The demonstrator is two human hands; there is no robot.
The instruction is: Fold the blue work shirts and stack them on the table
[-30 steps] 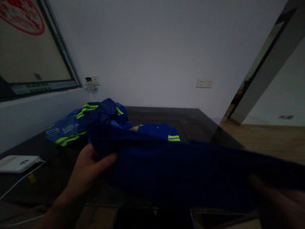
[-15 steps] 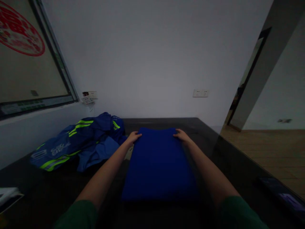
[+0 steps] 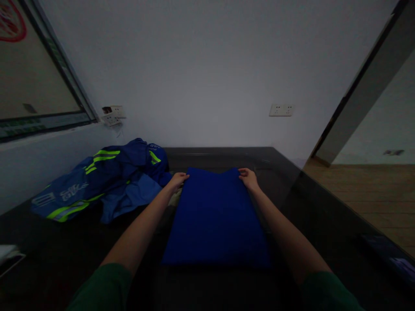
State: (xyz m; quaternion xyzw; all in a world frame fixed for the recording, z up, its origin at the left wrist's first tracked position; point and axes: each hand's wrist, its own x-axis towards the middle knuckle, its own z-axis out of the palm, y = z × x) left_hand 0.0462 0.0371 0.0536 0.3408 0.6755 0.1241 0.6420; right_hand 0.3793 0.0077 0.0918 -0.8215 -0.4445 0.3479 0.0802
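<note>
Visibility first: the near part of the counter (image 3: pixel 327 224) is lost in darkness, and you cannot make out its near edge. A pale item (image 3: pixel 175 199) beside your left forearm is mostly covered; you cannot tell what it is. A white object (image 3: pixel 8 254) is cut off at the left of the view. A dark, flat device (image 3: pixel 389 259), partly cut off, lies by the counter's right edge; its surface is too dim to read.

The blue cloth (image 3: pixel 217 216) lies flat on the counter, about midway between its left and right sides, its far end short of the counter's far edge. That end dips in the middle between its two corners. The underside is hidden from you.

Your left hand (image 3: pixel 179 179) is nearly closed, thumb and fingers pinching the cloth's far-left corner. Your right hand (image 3: pixel 249 178) is loosely curled, thumb and fingertips drawn together on the far-right corner.

Writing: the heaped blue garments (image 3: pixel 119 172) toward the counter's far-left corner carry yellow-green stripes and pale lettering, too creased and dim for you to read. The red window emblem (image 3: pixel 11 21) is cut off and illegible.
</note>
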